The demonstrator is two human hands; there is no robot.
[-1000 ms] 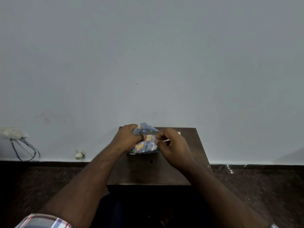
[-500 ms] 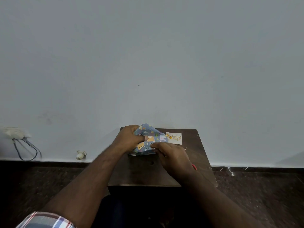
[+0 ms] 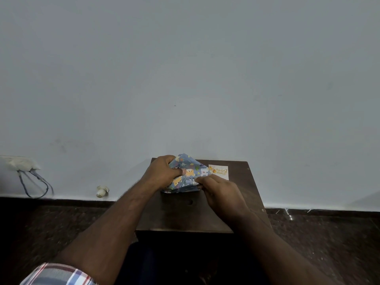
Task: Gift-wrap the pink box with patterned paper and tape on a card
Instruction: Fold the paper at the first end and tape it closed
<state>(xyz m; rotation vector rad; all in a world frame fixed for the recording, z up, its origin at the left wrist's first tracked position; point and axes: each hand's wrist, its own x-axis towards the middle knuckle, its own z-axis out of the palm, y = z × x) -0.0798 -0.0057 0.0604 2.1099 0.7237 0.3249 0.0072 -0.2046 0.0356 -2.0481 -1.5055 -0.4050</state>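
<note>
The box is covered in blue patterned paper (image 3: 188,173) with cartoon animals and sits at the far middle of a small dark wooden table (image 3: 185,214). No pink shows. My left hand (image 3: 162,174) grips the parcel's left side, thumb across the top fold. My right hand (image 3: 220,190) rests against the parcel's near right corner, fingertips pressing the paper. A white card (image 3: 221,171) with gold lettering lies flat on the table just right of the parcel. No tape can be made out.
The table stands against a plain grey wall (image 3: 185,79) on a dark stone floor (image 3: 329,243). A wall socket with looping cables (image 3: 24,171) is at the far left, and a small white fitting (image 3: 101,191) sits low on the wall.
My right hand slid down from the parcel's top to its near right corner, uncovering the card beside it. My left hand kept its grip on the left side.
</note>
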